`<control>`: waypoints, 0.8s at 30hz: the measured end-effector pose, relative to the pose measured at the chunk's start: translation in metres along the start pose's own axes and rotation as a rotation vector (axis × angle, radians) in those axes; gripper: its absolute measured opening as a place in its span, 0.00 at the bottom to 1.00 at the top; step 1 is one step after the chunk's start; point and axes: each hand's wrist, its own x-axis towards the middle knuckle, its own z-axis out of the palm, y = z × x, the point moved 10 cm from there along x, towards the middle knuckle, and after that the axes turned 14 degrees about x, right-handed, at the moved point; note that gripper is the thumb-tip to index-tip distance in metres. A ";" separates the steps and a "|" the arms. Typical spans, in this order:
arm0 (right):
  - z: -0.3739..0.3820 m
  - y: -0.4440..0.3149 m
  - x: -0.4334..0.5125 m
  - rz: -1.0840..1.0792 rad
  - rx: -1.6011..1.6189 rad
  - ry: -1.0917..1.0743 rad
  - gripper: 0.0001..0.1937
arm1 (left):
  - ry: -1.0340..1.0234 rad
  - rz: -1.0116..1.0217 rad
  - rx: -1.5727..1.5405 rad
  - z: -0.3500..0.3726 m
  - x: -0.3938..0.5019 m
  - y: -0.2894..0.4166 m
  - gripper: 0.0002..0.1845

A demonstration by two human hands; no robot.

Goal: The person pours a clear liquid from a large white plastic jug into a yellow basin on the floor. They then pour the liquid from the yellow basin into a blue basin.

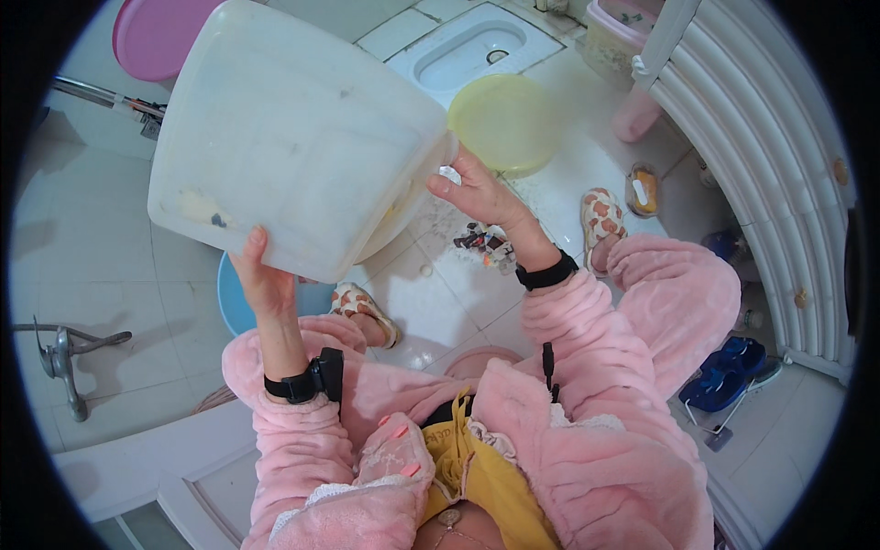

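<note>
With both hands I hold up a large translucent white plastic bin (295, 144), tilted, a flat side towards me. My left hand (267, 275) grips its lower near edge, the thumb on the outside; the other fingers are mostly hidden. At its right edge, my right hand (474, 189) holds the rim, thumb apart. A yellowish smear and a dark spot mark the bin's lower left. On the tiles below my right wrist lies a small heap of wrappers and scraps (485, 244). A blue basin (240, 295) stands partly hidden beneath the bin.
A yellow-green basin (505, 124) lies on the floor before a squat toilet (474, 55). A pink round lid or basin (161, 34) is at the upper left. A metal tap (65, 364) is on the left, a ribbed white cabinet (749, 137) on the right, blue sandals (722, 375) beside it.
</note>
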 end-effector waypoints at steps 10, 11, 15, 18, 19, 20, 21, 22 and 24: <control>0.010 -0.010 0.005 0.008 -0.215 -0.155 0.14 | 0.097 -0.047 -0.116 -0.012 0.003 0.007 0.32; 0.009 -0.010 0.005 0.012 -0.239 -0.143 0.13 | 0.097 -0.073 -0.149 -0.013 0.004 0.007 0.31; 0.009 -0.007 0.003 0.029 -0.278 -0.132 0.09 | 0.034 -0.150 -0.281 -0.007 0.005 0.004 0.26; 0.009 -0.006 0.001 0.044 -0.224 -0.150 0.09 | 0.032 -0.161 -0.296 -0.007 0.005 0.003 0.26; 0.009 -0.004 0.000 0.070 -0.163 -0.161 0.08 | 0.049 -0.152 -0.269 -0.009 0.005 0.003 0.26; 0.010 0.000 -0.002 0.126 -0.122 -0.191 0.08 | 0.045 -0.157 -0.271 -0.009 0.005 0.002 0.27; 0.009 0.003 -0.004 0.173 -0.069 -0.200 0.08 | 0.042 -0.161 -0.273 -0.010 0.005 0.000 0.27; 0.010 0.010 -0.007 0.253 -0.034 -0.228 0.08 | 0.040 -0.170 -0.281 -0.010 0.005 -0.002 0.27; 0.007 0.014 -0.013 0.330 0.070 -0.248 0.09 | -0.005 -0.184 -0.325 -0.006 0.006 -0.006 0.27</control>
